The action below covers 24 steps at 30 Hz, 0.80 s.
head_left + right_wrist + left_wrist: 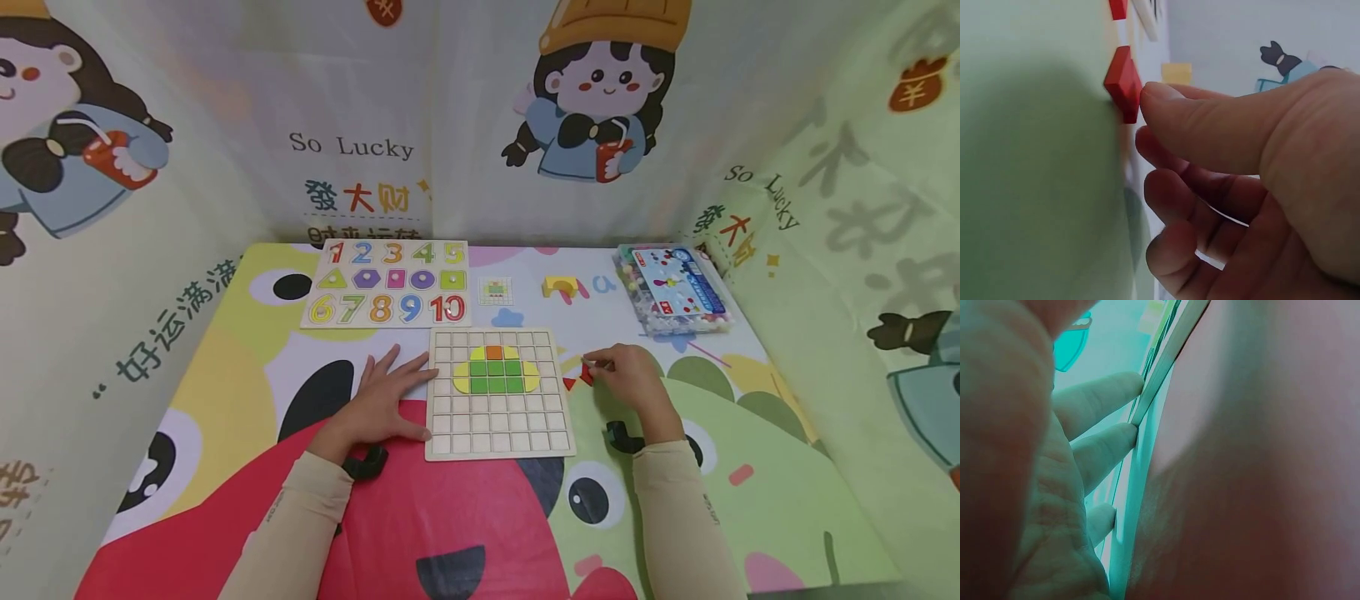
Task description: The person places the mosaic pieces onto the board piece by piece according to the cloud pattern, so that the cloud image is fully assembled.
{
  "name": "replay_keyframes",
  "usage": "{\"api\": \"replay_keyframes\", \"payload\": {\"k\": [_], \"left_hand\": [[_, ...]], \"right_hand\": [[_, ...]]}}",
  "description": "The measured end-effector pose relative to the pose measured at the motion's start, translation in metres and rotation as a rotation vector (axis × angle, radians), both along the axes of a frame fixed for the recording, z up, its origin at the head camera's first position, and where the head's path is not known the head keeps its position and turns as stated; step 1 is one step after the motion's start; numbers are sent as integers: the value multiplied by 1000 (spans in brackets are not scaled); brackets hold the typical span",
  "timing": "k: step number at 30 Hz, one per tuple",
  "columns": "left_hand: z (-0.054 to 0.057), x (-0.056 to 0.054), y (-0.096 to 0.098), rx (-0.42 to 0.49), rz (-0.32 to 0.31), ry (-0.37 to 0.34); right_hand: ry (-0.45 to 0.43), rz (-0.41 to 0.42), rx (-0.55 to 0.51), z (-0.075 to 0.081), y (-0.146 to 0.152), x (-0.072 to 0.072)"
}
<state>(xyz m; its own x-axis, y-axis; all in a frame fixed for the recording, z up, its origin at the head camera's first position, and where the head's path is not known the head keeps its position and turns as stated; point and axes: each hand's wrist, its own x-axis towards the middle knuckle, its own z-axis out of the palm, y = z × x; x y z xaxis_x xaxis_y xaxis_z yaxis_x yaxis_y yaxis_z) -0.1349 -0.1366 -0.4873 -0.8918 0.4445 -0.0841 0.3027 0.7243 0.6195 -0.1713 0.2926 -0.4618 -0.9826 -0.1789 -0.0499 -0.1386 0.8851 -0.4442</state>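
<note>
A square wooden grid board (pixel 498 425) lies in the middle in the head view, with green, yellow and orange pieces forming a pattern in its upper half. My left hand (pixel 380 398) is spread along its left edge; in the left wrist view, the fingertips (pixel 1124 384) touch that edge. Right of the board, the thumb and index fingertip of my right hand (pixel 630 379) pinch a small red piece (pixel 1124 84), apparently triangular. The index tip is hidden behind the thumb. Another red triangle piece (pixel 569 384) lies between this hand and the board.
Behind the board lie a number-and-shape puzzle (pixel 386 283), a small pattern card (pixel 495 291) and a yellow arch block (pixel 561 287). At the back right stands a clear box (pixel 675 292) of colourful small parts. Printed cloth walls (pixel 465 100) enclose the table.
</note>
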Motion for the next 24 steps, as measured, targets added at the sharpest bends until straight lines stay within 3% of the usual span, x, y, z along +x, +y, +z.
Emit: {"api": "replay_keyframes", "payload": {"k": [6,17,24], "left_hand": [[2,1,0,3,2,-8],[1,1,-1,2,1,-1],[2,2,0,-4,1,-3]], "right_hand": [[-1,57,10,-4,-1,-1],[1,42,-27,-6,-5,0],[25,109,-18,-9,-13,0]]}}
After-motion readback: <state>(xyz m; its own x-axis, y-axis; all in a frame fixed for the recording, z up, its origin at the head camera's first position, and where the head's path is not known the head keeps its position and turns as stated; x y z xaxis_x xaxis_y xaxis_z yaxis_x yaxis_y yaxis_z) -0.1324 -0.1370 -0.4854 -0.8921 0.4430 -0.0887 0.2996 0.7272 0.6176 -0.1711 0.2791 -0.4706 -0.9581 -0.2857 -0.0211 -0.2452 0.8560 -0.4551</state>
